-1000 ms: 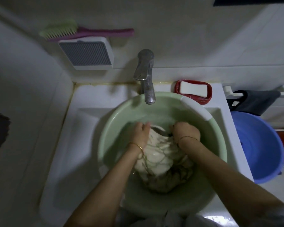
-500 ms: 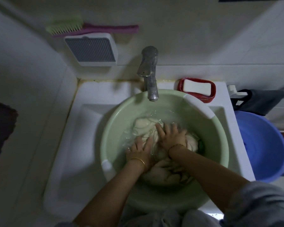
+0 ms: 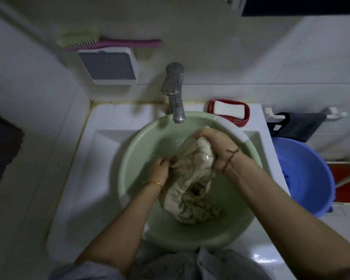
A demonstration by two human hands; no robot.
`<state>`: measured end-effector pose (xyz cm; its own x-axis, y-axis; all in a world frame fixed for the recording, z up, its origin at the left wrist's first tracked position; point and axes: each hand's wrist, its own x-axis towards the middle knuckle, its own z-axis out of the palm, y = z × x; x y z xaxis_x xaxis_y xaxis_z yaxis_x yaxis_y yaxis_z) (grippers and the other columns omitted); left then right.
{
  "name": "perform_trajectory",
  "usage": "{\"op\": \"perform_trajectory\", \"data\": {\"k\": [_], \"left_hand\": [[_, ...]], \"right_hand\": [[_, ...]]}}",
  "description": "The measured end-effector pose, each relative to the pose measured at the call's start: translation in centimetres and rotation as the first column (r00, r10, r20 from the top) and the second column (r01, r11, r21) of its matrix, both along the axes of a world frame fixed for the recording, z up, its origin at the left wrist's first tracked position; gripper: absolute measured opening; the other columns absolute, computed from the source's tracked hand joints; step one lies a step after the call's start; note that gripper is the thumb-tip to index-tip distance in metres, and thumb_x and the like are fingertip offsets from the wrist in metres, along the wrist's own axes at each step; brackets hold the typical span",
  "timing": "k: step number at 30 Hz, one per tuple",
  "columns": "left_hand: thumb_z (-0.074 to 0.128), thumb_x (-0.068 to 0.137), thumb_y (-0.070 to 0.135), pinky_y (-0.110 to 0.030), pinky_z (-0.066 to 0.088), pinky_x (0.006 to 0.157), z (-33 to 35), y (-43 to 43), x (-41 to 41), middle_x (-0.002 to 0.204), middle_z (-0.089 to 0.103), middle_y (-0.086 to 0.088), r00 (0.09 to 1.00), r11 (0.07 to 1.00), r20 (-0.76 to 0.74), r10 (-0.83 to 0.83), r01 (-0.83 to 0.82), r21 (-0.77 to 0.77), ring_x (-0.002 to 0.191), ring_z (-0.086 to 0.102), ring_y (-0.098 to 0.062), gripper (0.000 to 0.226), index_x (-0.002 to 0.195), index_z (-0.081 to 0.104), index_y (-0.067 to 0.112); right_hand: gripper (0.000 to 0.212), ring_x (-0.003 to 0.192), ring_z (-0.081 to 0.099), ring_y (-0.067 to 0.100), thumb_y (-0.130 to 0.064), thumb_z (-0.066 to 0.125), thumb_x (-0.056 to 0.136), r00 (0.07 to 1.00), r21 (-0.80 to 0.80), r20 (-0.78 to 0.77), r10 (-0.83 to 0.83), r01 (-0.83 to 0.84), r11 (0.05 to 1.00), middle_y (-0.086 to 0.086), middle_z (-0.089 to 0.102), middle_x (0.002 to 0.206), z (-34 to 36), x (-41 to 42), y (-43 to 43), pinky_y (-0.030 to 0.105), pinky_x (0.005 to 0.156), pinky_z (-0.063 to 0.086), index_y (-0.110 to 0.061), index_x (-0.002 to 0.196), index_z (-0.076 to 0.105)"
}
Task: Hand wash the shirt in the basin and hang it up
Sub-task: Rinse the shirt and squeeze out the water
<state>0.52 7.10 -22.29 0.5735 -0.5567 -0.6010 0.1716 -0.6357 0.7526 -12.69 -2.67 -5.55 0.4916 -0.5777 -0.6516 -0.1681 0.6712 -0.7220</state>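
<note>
Two hands worked inside the pale green basin, which sat in the white sink directly under the metal tap. The right hand was raised toward the far rim, its fingers and thumb curled round a bunched fold of the cream shirt and holding that end up off the water. A dark cord was tied round its wrist. The left hand sat lower, near the middle of the basin, with its fingers tucked into the cloth and gripping it; a thin gold bangle circled that wrist. From the two grips the shirt hung down in a wet, crumpled heap that rested on the near side of the basin floor, faint dark lines running across the fabric. Some water showed at the bottom beside the left hand.

Behind the basin, a white bar of soap lay in a red soap dish on the sink's back ledge. A green-bristled brush with a pink handle rested on top of a white ribbed wall fixture. To the right of the sink stood a blue bucket, and above it a dark cloth hung over a white rail.
</note>
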Motion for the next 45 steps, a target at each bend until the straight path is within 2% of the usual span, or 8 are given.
{"op": "perform_trajectory", "data": {"k": [12,18,23,26,29,33,40,45], "left_hand": [[0.033,0.099,0.039,-0.025,0.051,0.061,8.9,0.7,-4.0,0.077,0.064,-0.012,0.805,0.987,-0.591,0.057,-0.134,-0.088,0.060,0.065,-0.017,0.043,0.089,0.062,0.009],[0.068,0.075,0.030,-0.027,0.052,0.073,7.8,1.6,-1.9,0.075,0.070,-0.009,0.847,0.956,-0.482,0.225,-0.288,-0.060,0.072,0.066,-0.022,0.035,0.096,0.068,0.001],[0.072,0.079,0.012,-0.027,0.047,0.078,9.6,1.6,-0.1,0.094,0.063,-0.006,0.969,0.963,0.176,0.176,-0.132,-0.235,0.089,0.060,-0.022,0.023,0.100,0.062,0.011],[0.069,0.081,0.033,-0.029,0.031,0.107,10.2,2.0,-0.4,0.142,0.026,-0.017,0.726,0.918,0.563,-0.394,0.336,0.209,0.130,0.033,-0.031,0.051,0.129,0.054,0.024],[0.069,0.073,0.055,-0.051,0.010,0.117,9.4,2.4,-1.1,0.155,-0.025,-0.008,0.369,0.564,0.427,-0.826,0.566,0.601,0.143,-0.017,-0.036,0.102,0.150,0.006,0.033],[0.061,0.079,0.059,-0.062,-0.001,0.113,5.5,2.8,-2.7,0.155,-0.024,-0.013,0.132,0.276,0.245,-0.961,0.558,0.782,0.142,-0.020,-0.037,0.110,0.147,-0.021,0.029],[0.044,0.095,0.030,-0.050,0.023,0.113,2.3,1.1,-0.7,0.157,0.000,-0.015,0.176,0.333,0.284,-0.943,0.545,0.769,0.140,0.012,-0.041,0.070,0.150,0.002,0.029],[0.067,0.079,0.021,-0.033,0.040,0.103,3.1,1.1,1.0,0.144,0.034,-0.011,0.785,0.822,0.293,-0.545,0.433,0.370,0.127,0.042,-0.033,0.076,0.144,0.028,0.028]], "right_hand": [[0.011,0.049,0.057,0.016,-0.014,0.058,0.062,0.766,0.366,0.601,-0.230,-0.007,0.931,0.003,0.054,0.053,10.6,-0.6,1.8,0.022,0.056,0.051,-0.008,0.053,0.058],[0.022,0.069,0.064,0.027,-0.027,0.060,0.083,0.998,-0.189,0.052,0.047,-0.036,0.981,0.010,0.063,0.070,4.6,-1.6,1.8,0.030,0.064,0.055,-0.009,0.070,0.065],[0.034,0.102,0.051,0.027,-0.033,0.049,0.093,0.466,-0.322,-0.871,0.158,-0.783,0.532,0.011,0.043,0.122,-2.1,-2.2,2.6,0.037,0.084,0.047,-0.010,0.119,0.049],[0.052,0.128,0.031,0.041,-0.033,0.042,0.096,0.128,-0.131,-0.991,-0.031,-0.964,0.233,0.013,0.015,0.150,-3.5,-1.7,3.5,0.054,0.096,0.038,-0.018,0.143,0.027],[0.075,0.141,0.000,0.046,-0.046,0.042,0.095,0.085,-0.086,-0.996,0.025,-0.996,-0.038,0.009,-0.012,0.158,-6.4,-0.5,3.5,0.071,0.106,0.011,-0.029,0.149,-0.007],[0.101,0.140,-0.009,0.048,-0.074,0.038,0.081,-0.053,0.036,-0.994,0.098,-0.986,-0.164,0.010,-0.023,0.155,-10.4,-0.5,3.1,0.072,0.103,0.014,-0.028,0.145,-0.026],[0.086,0.139,-0.009,0.051,-0.074,0.015,0.086,-0.116,0.118,-0.993,-0.023,-0.987,-0.108,0.015,-0.025,0.153,-13.9,-0.6,2.4,0.068,0.100,0.022,-0.024,0.146,-0.020],[0.065,0.135,0.020,0.046,-0.037,0.034,0.099,0.138,-0.137,-0.990,-0.010,-0.967,0.215,0.015,-0.010,0.156,-15.0,0.4,1.3,0.049,0.088,0.046,-0.029,0.149,-0.007]]}}
